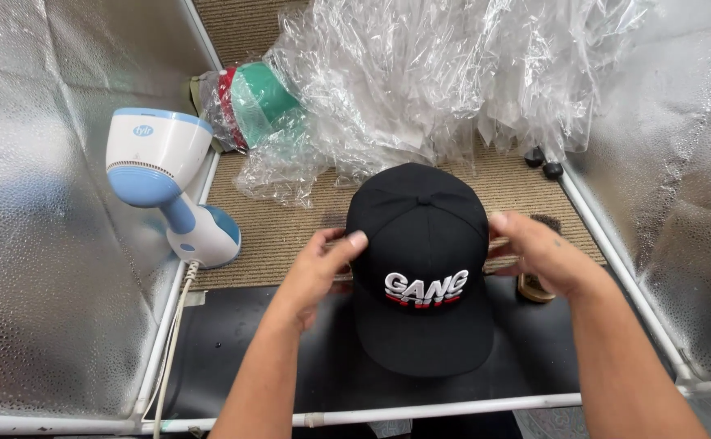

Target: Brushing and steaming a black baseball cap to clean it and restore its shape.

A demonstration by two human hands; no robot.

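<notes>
Head view looks straight down on a black cap (422, 268) with white and red stitched lettering on its front, sitting crown-up with its flat brim pointing toward me, over a black mat (233, 349). I have both hands on it. My left hand (316, 268) pinches the left side of the crown, thumb and forefinger closed on the fabric, the other fingers curled underneath. My right hand (538, 252) cups the right side, thumb on top at the edge of the crown, fingers wrapped behind where I cannot see them.

I judge the step in hand to be squaring or shaping the cap: it is held level and centred between both grips. The next move, as I read it, calls for even pressure from both sides so the crown does not dent or twist, and for keeping the brim flat against the mat.

Just behind my right hand lies a brush (534, 284) with a wooden back, mostly hidden. To the left, against the foil wall (38, 244), stands a white and blue handheld steamer (168, 191), its cord (172, 341) trailing down. Beyond the cap, on a woven mat (290, 228), lies a heap of clear plastic bags (420, 73), with a green and red cap (254, 102) wrapped inside one.
</notes>
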